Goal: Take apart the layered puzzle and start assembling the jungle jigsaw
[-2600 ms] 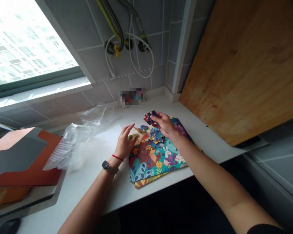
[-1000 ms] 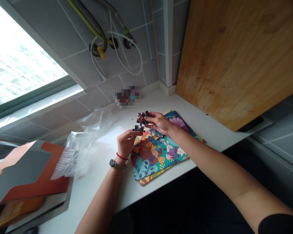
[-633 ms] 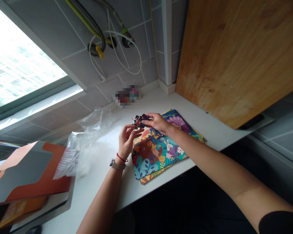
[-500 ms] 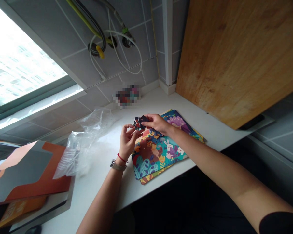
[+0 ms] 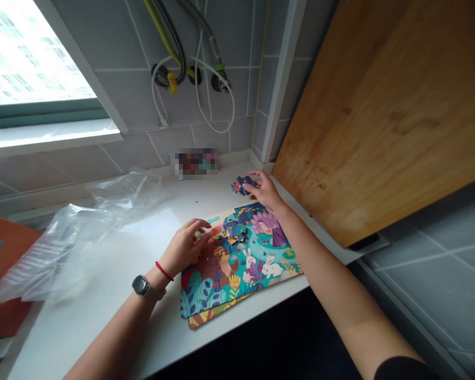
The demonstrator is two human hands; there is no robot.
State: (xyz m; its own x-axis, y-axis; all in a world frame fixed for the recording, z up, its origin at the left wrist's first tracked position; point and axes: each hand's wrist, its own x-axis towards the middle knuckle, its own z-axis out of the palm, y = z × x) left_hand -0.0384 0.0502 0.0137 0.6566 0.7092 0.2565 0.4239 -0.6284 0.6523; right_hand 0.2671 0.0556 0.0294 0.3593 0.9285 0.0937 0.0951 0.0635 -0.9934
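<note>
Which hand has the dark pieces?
The right hand holds the flat dark blue and red puzzle pieces; the left hand wears a thin red bracelet and is over the colourful rectangular puzzle.

Readable text: none | plastic bag (image 5: 73,237): pale print-like lines, illegible | pixelated item (image 5: 196,162): unreadable
</note>
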